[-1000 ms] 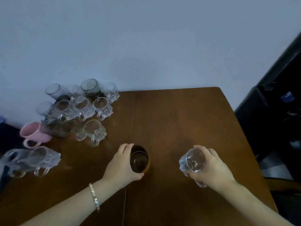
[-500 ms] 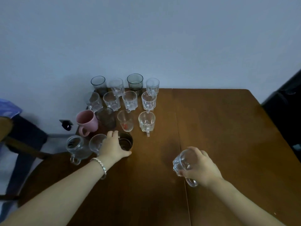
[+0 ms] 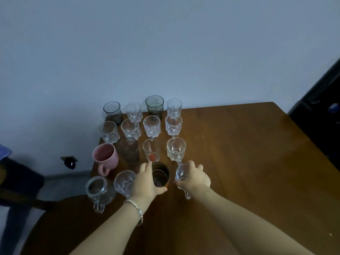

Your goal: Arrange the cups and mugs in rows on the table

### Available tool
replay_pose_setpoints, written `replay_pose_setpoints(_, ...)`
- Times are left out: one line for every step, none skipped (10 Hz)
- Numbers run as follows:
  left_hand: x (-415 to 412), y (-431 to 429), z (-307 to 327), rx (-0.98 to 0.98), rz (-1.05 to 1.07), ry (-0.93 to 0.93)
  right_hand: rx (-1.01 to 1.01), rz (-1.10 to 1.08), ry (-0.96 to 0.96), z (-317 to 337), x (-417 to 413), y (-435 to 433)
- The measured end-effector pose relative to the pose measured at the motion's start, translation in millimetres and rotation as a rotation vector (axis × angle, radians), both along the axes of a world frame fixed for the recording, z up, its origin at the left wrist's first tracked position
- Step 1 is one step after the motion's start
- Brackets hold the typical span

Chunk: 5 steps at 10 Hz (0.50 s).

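Note:
Several glass cups and mugs stand in rows at the back left of the brown table (image 3: 248, 162), with a pink mug (image 3: 105, 157) at the left of the third row. My left hand (image 3: 145, 183) grips a dark amber glass (image 3: 160, 174) standing in the front row. To its left are a clear mug (image 3: 123, 182) and a glass jar mug (image 3: 97, 190). My right hand (image 3: 194, 176) holds a clear glass mug (image 3: 181, 175) just right of the amber glass, its handle pointing toward me.
A pale wall rises behind the table. Dark furniture (image 3: 322, 111) stands at the right. A chair (image 3: 20, 181) and floor show beyond the table's left edge. The table's right half is bare wood.
My left hand has carried the amber glass from the table's middle into the front row. My right hand has brought the clear mug leftward, next to it. The view has turned left.

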State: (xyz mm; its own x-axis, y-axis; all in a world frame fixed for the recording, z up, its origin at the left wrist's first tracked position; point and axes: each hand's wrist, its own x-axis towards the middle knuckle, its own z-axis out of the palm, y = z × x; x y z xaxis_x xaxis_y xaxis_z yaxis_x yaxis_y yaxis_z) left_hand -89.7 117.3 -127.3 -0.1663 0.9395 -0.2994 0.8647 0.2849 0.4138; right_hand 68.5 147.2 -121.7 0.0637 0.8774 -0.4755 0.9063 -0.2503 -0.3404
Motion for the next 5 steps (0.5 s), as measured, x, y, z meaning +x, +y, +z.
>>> replay_pose_setpoints(-2.6, 3.5, -1.4, -0.013, -0.017, 0.015, -0.002, -0.006, -0.021, -7.2, -9.9, 2.4)
replay_pose_setpoints(-5.0, 6.4, -1.2, -0.021, -0.032, 0.035, -0.008, 0.05, -0.019, -6.6, -8.8, -0.3)
replay_pose_setpoints(-3.3, 6.8, 1.5, -0.048, -0.045, 0.07, -0.022, 0.107, 0.036, 0.3, 9.2, -6.0)
replay_pose_setpoints(-0.1, 9.0, 7.9, -0.102, -0.07, 0.124, -0.106, 0.245, 0.048, 13.9, 39.5, -13.5)
replay_pose_setpoints(12.1, 5.3, 27.9, -0.14, -0.096, 0.236, -0.244, 0.36, -0.033, 25.7, 76.2, -13.5)
